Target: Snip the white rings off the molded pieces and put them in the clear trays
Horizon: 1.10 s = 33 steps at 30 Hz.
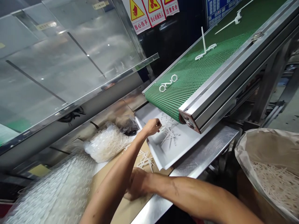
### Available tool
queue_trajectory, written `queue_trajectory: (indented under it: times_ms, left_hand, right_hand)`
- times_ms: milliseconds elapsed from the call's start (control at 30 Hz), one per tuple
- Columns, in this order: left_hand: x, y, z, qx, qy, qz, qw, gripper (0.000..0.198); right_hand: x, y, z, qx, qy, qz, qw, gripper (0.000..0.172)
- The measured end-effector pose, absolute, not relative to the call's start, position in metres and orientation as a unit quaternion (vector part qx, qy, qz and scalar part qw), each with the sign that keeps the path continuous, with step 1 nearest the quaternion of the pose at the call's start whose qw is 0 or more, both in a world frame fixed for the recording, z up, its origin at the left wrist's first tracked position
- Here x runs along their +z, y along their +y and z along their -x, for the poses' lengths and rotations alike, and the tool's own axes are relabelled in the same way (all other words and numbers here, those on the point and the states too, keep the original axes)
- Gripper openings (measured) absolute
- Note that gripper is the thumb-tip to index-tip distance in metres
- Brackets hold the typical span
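Observation:
My left hand (153,127) reaches over the near left side of a white tray (168,161), with its fingers curled closed. What it holds, if anything, is too small to make out. Thin white plastic pieces (170,137) lie in the tray beside that hand. Lower down, my right hand (136,183) is over the brown cardboard (126,211), partly covered by my left forearm and blurred; its fingers do not show. Just above it on the cardboard rests a small pile of white plastic sticks (146,160).
A green conveyor belt (187,71) carrying several white ringed plastic parts (168,83) slopes down to the tray. Left are a clear bag of pale rings (107,143) and bubble wrap (58,189). A lined bin (275,180) of white scraps stands right.

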<state>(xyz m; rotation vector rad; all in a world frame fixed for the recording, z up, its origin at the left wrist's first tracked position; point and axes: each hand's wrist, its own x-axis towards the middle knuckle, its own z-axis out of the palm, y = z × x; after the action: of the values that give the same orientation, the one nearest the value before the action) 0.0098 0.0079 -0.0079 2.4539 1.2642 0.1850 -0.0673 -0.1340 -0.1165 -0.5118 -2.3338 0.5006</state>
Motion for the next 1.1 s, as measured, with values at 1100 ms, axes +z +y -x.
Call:
queue_trajectory:
  times_ms: [1100]
  left_hand:
    - [-0.113,-0.245,0.288,0.422,0.674,-0.605,0.039,0.026]
  right_hand:
    - [-0.115,-0.134,0.047,0.129,-0.872,0.344,0.324,0.037]
